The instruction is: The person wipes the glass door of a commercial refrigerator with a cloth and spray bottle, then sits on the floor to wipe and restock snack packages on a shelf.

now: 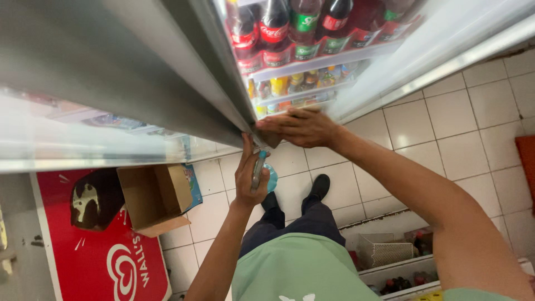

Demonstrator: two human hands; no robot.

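Observation:
I stand in front of a drinks fridge whose shelves [312, 61] carry dark and green soda bottles [304, 25], with smaller drinks on the shelves below. My left hand [249, 175] is raised and closed around a clear plastic bottle [261, 167] with blue on it, just under the corner of the fridge's glass door [184, 83]. My right hand [301, 128] reaches across, its fingers laid over that door's corner edge and gripping it. It is slightly blurred.
An open cardboard box [156, 195] rests on a red chest-freezer lid [95, 262] at the left. White floor tiles [440, 128] lie below. A white wire basket [384, 251] and a crate of bottles [401, 281] sit at lower right.

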